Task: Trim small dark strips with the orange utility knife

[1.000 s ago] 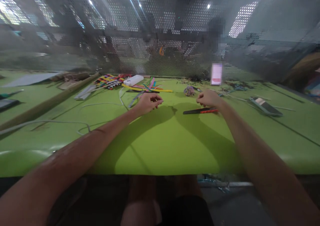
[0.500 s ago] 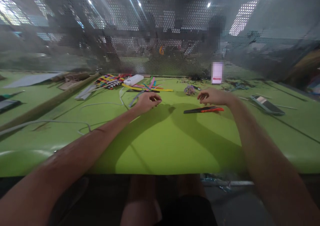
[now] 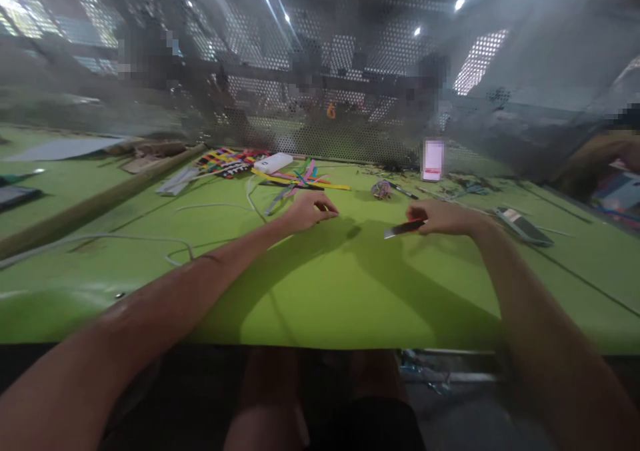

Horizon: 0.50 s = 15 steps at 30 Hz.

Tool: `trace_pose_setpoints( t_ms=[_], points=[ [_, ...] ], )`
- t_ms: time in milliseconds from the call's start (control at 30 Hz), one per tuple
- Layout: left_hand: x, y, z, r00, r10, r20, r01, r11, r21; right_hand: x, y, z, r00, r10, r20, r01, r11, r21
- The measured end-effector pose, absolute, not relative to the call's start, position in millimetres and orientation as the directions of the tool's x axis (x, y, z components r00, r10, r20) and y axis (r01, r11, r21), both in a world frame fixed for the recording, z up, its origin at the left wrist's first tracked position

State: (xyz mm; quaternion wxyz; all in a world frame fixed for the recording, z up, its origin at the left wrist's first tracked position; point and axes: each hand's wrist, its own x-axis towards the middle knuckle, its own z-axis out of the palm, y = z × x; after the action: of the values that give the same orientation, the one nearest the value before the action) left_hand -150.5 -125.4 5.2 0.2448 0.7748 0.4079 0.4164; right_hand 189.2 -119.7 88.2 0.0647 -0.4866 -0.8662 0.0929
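Observation:
My right hand point(image 3: 440, 218) is closed round a utility knife point(image 3: 404, 228) with a dark blade and red-orange handle, held just above the green table point(image 3: 320, 291). The blade points left and its tip shines; most of the handle is hidden by my fingers. To the left, my left hand point(image 3: 311, 211) hovers over the table with its fingers loosely bent, and nothing shows in it. Behind it lie several coloured strips point(image 3: 303, 180). A small woven ball point(image 3: 381, 190) rests beyond and between my hands, with a dark pen point(image 3: 403, 190) beside it.
A lit phone point(image 3: 432, 160) stands at the back. On the right lies a grey-green flat device point(image 3: 523, 226). A white power bank point(image 3: 273, 163), a colourful woven piece point(image 3: 233, 161), a white cable point(image 3: 220, 206) and a bamboo pole point(image 3: 100, 193) are on the left. Another person point(image 3: 595, 154) is at far right.
My right hand has come down on the utility knife, taken hold of it and lifted it slightly. My left hand has shifted a little to the right. The view has turned slightly.

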Motion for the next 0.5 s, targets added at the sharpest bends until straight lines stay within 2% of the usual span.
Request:
trace_pose_setpoints(
  t_ms=[133, 200, 300, 400, 500],
  points=[
    [-148, -128, 4, 0.368, 0.846, 0.387, 0.496, -0.530, 0.687, 159, -122, 99, -0.726, 0.674, -0.137, 0.658, 0.624, -0.422],
    [-147, -130, 3, 0.382, 0.851, 0.359, 0.526, -0.520, 0.673, 140, -124, 96, -0.802, 0.564, -0.196, 0.583, 0.670, -0.460],
    [-147, -131, 2, 0.390, 0.858, 0.334, 0.540, -0.507, 0.672, 125, -128, 87, -0.842, 0.508, -0.181, 0.536, 0.753, -0.381],
    [-149, -129, 1, 0.401, 0.857, 0.323, 0.546, -0.507, 0.667, 126, -131, 76, -0.827, 0.548, -0.124, 0.555, 0.761, -0.336],
    [-153, -128, 1, 0.437, 0.843, 0.314, 0.540, -0.525, 0.657, 131, -129, 65, -0.794, 0.605, -0.059, 0.599, 0.763, -0.241]
  ],
)
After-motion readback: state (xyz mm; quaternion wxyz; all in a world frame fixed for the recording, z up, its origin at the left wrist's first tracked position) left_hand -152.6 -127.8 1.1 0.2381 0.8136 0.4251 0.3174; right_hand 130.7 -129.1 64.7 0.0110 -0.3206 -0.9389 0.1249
